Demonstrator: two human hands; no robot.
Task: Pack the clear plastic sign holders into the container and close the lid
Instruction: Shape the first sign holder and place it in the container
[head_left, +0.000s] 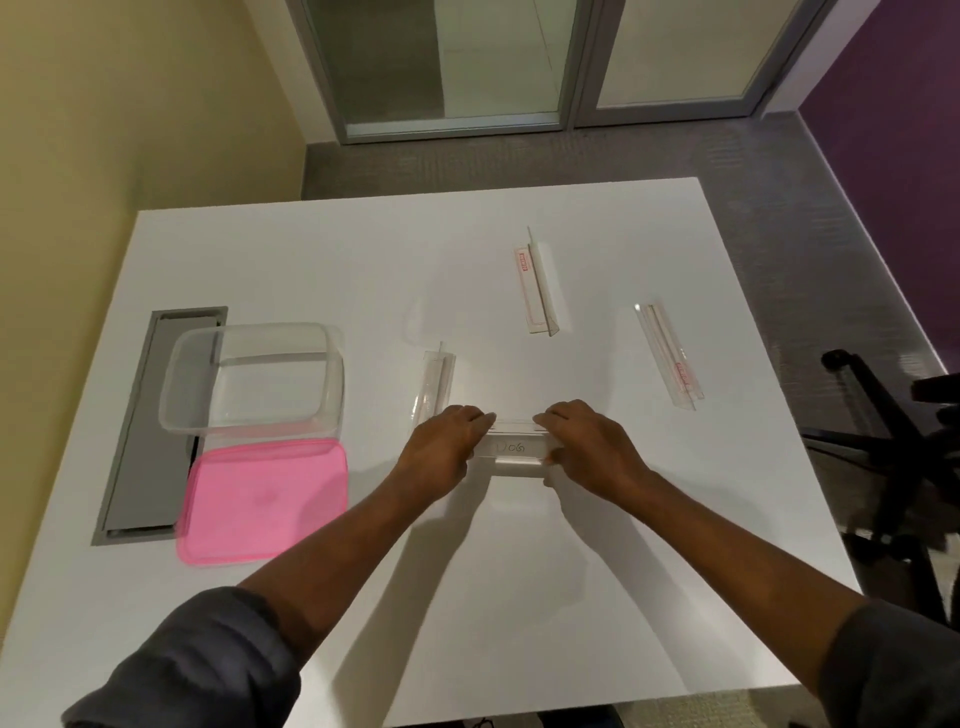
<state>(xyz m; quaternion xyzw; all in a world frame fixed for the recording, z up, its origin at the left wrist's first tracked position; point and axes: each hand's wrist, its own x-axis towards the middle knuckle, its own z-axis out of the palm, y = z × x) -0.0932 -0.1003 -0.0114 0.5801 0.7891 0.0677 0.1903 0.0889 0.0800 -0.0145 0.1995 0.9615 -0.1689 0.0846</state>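
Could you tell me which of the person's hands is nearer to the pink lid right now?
Left. The left hand grips the sign holder just right of the pink lid; the right hand holds that holder's far end, farther from the lid.

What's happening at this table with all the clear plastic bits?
A person is holding one clear sign holder by its ends, the left hand on one end and the right hand on the other, just above or on the white table. Three more holders lie loose on the table. The clear container stands open and empty at the left, its pink lid lying beside it.
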